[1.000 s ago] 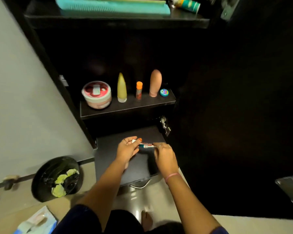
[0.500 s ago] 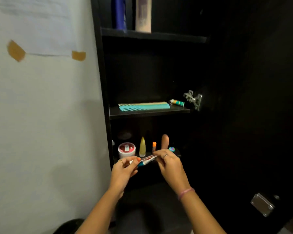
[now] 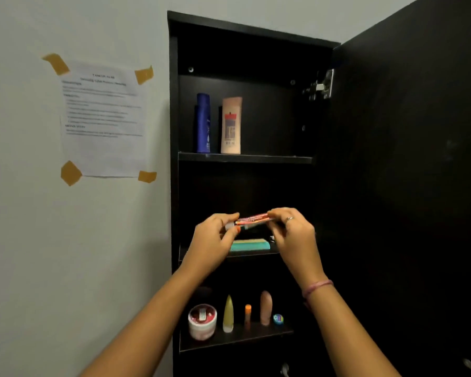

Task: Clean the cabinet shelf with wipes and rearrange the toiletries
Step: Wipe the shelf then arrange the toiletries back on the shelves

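Note:
I hold a small red and white tube (image 3: 253, 220) level in front of the middle shelf (image 3: 253, 254) of the black cabinet. My left hand (image 3: 211, 246) pinches its capped left end. My right hand (image 3: 292, 235) grips its right end. Behind my hands a teal comb (image 3: 252, 244) lies on the middle shelf. The top shelf (image 3: 269, 159) carries a blue bottle (image 3: 203, 123) and a peach bottle (image 3: 231, 126). On the lower shelf (image 3: 237, 341) stand a red-lidded jar (image 3: 202, 321), a yellow pointed bottle (image 3: 228, 314), an orange-capped stick (image 3: 247, 315), a peach tube (image 3: 265, 307) and a small round tin (image 3: 278, 318).
The cabinet door (image 3: 408, 186) stands open on the right, with a metal hinge (image 3: 321, 87) at its top. A printed sheet (image 3: 102, 118) is taped to the white wall on the left.
My view has swung up from the floor and lower shelf to the whole cabinet. Both hands have risen with the tube from the low ledge to the middle shelf's height.

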